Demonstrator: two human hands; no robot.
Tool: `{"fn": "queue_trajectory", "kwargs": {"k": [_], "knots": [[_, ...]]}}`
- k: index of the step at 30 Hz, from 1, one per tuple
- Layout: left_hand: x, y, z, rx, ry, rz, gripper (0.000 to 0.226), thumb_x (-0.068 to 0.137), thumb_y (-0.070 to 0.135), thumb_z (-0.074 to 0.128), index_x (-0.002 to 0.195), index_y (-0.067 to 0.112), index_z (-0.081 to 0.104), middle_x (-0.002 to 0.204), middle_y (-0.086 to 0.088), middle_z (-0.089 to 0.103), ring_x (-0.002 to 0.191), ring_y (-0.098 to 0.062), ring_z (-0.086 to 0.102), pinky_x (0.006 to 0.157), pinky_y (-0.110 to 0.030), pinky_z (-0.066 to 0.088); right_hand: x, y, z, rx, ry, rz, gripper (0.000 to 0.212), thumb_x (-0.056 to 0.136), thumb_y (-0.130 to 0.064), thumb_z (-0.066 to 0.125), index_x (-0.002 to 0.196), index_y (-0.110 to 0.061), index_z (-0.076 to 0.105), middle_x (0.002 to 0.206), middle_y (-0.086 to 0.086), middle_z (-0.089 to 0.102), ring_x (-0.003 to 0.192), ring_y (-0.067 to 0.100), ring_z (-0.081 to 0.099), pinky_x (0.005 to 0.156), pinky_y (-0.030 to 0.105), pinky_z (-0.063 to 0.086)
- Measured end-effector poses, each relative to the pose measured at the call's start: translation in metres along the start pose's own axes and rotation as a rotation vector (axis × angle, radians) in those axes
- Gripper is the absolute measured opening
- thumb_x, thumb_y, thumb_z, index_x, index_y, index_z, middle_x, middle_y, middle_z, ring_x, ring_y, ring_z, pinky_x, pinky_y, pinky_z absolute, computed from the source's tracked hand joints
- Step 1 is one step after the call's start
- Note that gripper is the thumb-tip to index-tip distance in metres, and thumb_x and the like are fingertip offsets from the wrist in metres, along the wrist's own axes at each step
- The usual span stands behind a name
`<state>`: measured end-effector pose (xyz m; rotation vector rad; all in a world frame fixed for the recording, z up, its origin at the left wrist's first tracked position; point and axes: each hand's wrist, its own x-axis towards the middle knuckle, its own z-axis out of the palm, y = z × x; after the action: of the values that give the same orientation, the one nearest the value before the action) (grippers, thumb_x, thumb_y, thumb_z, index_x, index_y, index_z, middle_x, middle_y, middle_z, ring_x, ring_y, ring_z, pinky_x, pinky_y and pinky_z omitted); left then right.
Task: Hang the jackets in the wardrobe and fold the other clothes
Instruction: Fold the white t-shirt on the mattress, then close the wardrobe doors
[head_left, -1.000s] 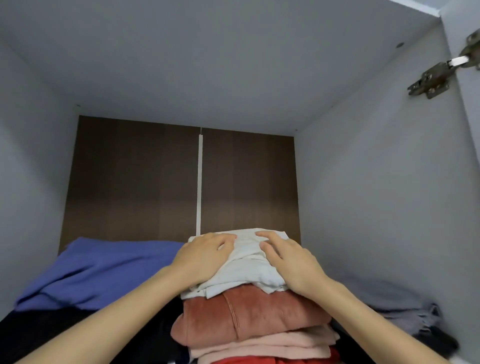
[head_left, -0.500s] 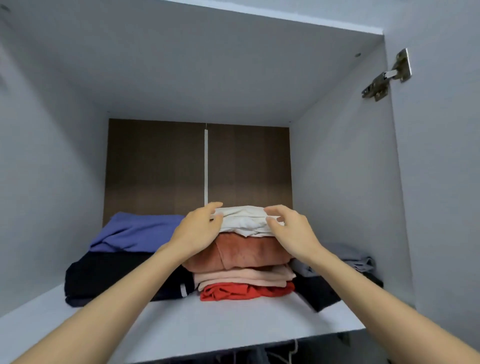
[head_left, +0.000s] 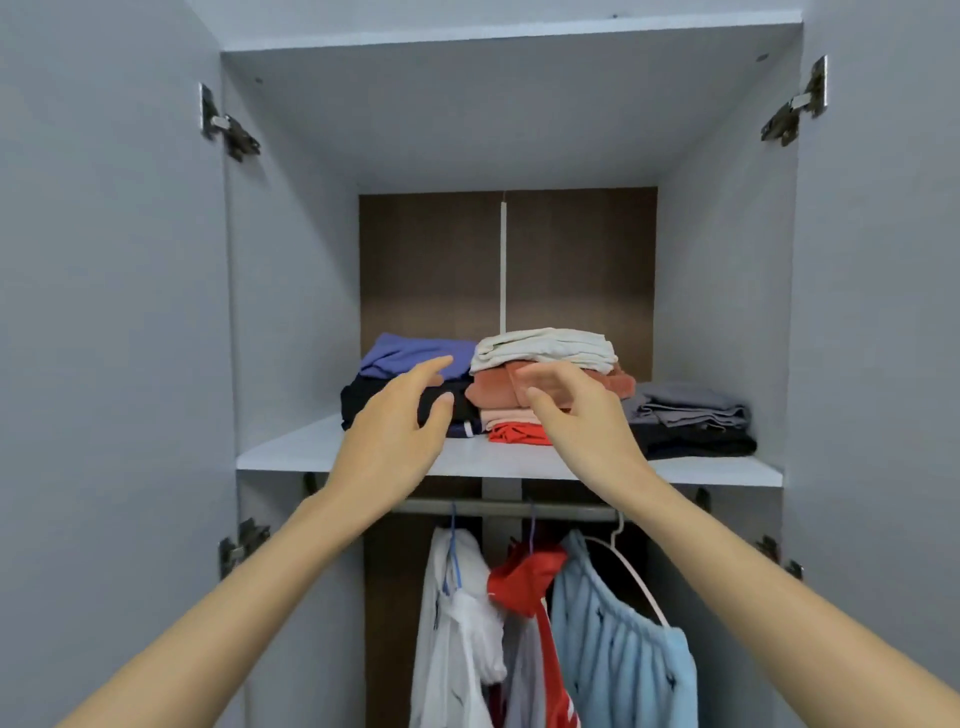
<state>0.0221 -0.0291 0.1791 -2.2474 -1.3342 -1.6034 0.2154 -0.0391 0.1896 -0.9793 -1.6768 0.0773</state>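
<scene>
A folded white garment tops the middle stack on the wardrobe shelf, above a rust-coloured piece, a pink one and a red one. My left hand hovers in front of the stack with fingers loosely spread and holds nothing. My right hand is raised beside it, fingers relaxed and empty. Neither hand touches the clothes. Below the shelf a white jacket, a red jacket and a light blue jacket hang from the rail.
A blue garment on a black pile lies left of the stack. Grey and black folded clothes lie to the right. Both wardrobe doors stand open at the sides.
Both hands have let go of the white garment and pulled back from the stack. The view has drawn away, so the rail and hanging jackets now show.
</scene>
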Motion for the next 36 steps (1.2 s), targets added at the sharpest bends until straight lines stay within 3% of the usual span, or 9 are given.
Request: {"fn": "queue_trajectory", "kwargs": {"k": [4, 9, 12, 15, 20, 22, 26, 32, 36], "knots": [[-0.051, -0.001, -0.050, 0.030, 0.039, -0.055, 0.041, 0.096, 0.031, 0.046, 0.137, 0.036, 0.043, 0.127, 0.017, 0.055, 0.116, -0.006, 0.050, 0.094, -0.030, 0.042, -0.025, -0.040, 0.023, 0.113, -0.054, -0.023, 0.018, 0.095, -0.018, 0.054, 0.110, -0.022, 0.064, 0.104, -0.013, 0.067, 0.094, 0.006, 0.059, 0.077, 0.014, 0.046], [-0.104, -0.016, -0.116, 0.106, 0.097, -0.109, 0.040, 0.097, 0.029, 0.046, 0.136, 0.036, 0.042, 0.120, 0.020, 0.052, 0.114, -0.006, 0.049, 0.096, -0.031, 0.043, -0.046, -0.084, 0.063, 0.216, -0.106, -0.026, 0.017, 0.094, -0.016, 0.055, 0.108, -0.021, 0.064, 0.099, -0.009, 0.067, 0.088, 0.013, 0.058, 0.066, 0.005, 0.039], [-0.132, -0.029, -0.156, 0.157, 0.161, -0.127, 0.040, 0.097, 0.027, 0.046, 0.136, 0.033, 0.042, 0.123, 0.018, 0.052, 0.115, -0.007, 0.048, 0.097, -0.036, 0.044, -0.056, -0.111, 0.096, 0.264, -0.149, -0.036, 0.018, 0.094, -0.017, 0.055, 0.110, -0.022, 0.063, 0.101, -0.009, 0.067, 0.092, 0.010, 0.058, 0.068, 0.003, 0.039], [-0.162, -0.045, -0.194, 0.279, 0.237, -0.083, 0.041, 0.096, 0.022, 0.049, 0.136, 0.027, 0.043, 0.126, 0.013, 0.050, 0.117, -0.008, 0.045, 0.096, -0.032, 0.044, -0.067, -0.144, 0.132, 0.299, -0.185, -0.059, 0.018, 0.095, -0.020, 0.055, 0.112, -0.023, 0.062, 0.106, -0.009, 0.065, 0.095, 0.003, 0.057, 0.071, 0.004, 0.041], [-0.204, -0.069, -0.249, 0.507, 0.370, -0.001, 0.059, 0.087, 0.009, 0.059, 0.141, 0.019, 0.039, 0.145, 0.000, 0.034, 0.130, -0.018, 0.034, 0.108, -0.025, 0.022, -0.081, -0.205, 0.195, 0.370, -0.231, -0.086, 0.019, 0.096, -0.024, 0.054, 0.115, -0.028, 0.056, 0.110, -0.021, 0.057, 0.092, -0.010, 0.053, 0.070, 0.002, 0.041], [-0.216, -0.079, -0.261, 0.432, 0.355, -0.048, 0.068, 0.088, 0.010, 0.057, 0.147, 0.024, 0.027, 0.153, 0.005, 0.016, 0.140, -0.011, 0.019, 0.113, -0.021, 0.015, -0.084, -0.232, 0.218, 0.390, -0.240, -0.105, 0.027, 0.096, -0.028, 0.055, 0.123, -0.030, 0.051, 0.118, -0.023, 0.051, 0.098, -0.011, 0.051, 0.072, 0.004, 0.039], [-0.231, -0.101, -0.265, 0.247, 0.207, -0.153, 0.082, 0.093, 0.013, 0.052, 0.149, 0.029, -0.006, 0.154, 0.019, -0.006, 0.139, 0.010, -0.011, 0.106, 0.000, -0.006, -0.085, -0.279, 0.258, 0.417, -0.256, -0.138, 0.054, 0.094, -0.041, 0.055, 0.143, -0.030, 0.034, 0.147, -0.013, 0.034, 0.127, 0.006, 0.041, 0.097, 0.022, 0.038], [-0.234, -0.118, -0.258, 0.007, 0.060, -0.295, 0.082, 0.097, 0.015, 0.048, 0.149, 0.025, -0.013, 0.155, 0.016, -0.004, 0.142, 0.003, 0.000, 0.102, 0.003, -0.003, -0.072, -0.311, 0.291, 0.315, -0.201, -0.143, 0.082, 0.091, -0.037, 0.061, 0.154, -0.019, 0.011, 0.160, -0.004, 0.015, 0.144, 0.012, 0.020, 0.114, 0.029, 0.021], [-0.233, -0.122, -0.260, -0.086, 0.077, -0.312, 0.083, 0.095, 0.017, 0.053, 0.152, 0.032, -0.004, 0.158, 0.016, 0.009, 0.140, 0.005, 0.015, 0.103, 0.002, 0.010, -0.067, -0.309, 0.291, 0.203, -0.186, -0.139, 0.088, 0.087, -0.034, 0.063, 0.154, -0.019, 0.008, 0.158, -0.002, 0.023, 0.141, 0.016, 0.028, 0.114, 0.036, 0.027]]}}
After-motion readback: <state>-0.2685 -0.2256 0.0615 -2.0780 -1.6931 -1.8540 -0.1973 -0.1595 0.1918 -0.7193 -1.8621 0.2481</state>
